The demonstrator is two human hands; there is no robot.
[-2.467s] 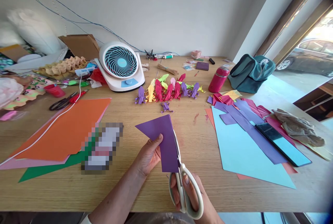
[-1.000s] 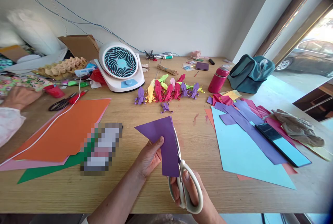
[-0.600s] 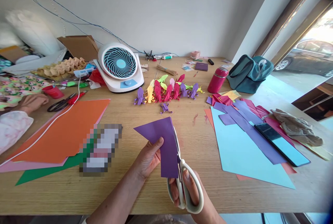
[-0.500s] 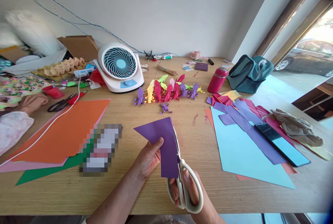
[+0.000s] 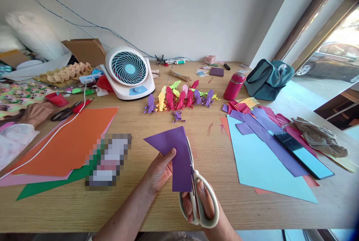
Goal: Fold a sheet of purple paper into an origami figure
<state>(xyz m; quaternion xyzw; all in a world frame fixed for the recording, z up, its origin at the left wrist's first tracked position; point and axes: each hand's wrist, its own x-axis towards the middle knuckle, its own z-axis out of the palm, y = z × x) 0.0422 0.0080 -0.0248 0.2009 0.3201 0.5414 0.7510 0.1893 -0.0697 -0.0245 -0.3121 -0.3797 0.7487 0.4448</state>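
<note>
A folded piece of purple paper (image 5: pixel 181 162) is pinched in my left hand (image 5: pixel 161 170), thumb on top and fingers behind. My right hand (image 5: pixel 206 203) has its fingers through the handles of white-handled scissors (image 5: pixel 198 188). The scissor blades run along the right edge of the purple paper; whether they touch it is hard to make out. Beyond the paper lies a small purple folded paper figure (image 5: pixel 177 116). Behind that, several red paper figures (image 5: pixel 181 99) stand in a cluster with purple, yellow, green and pink ones.
Orange sheets (image 5: pixel 70 140) and a blurred-out rectangular object (image 5: pixel 108 162) lie on the left. A white fan (image 5: pixel 129 73) stands behind. Light blue paper (image 5: pixel 252 162), a black phone (image 5: pixel 304 155) and a red bottle (image 5: pixel 235 86) are on the right. Another person's hand (image 5: pixel 37 114) rests at far left.
Almost nothing differs. The other person's hand at far left has shifted slightly to the right; my hands, the paper and the scissors hold nearly the same position.
</note>
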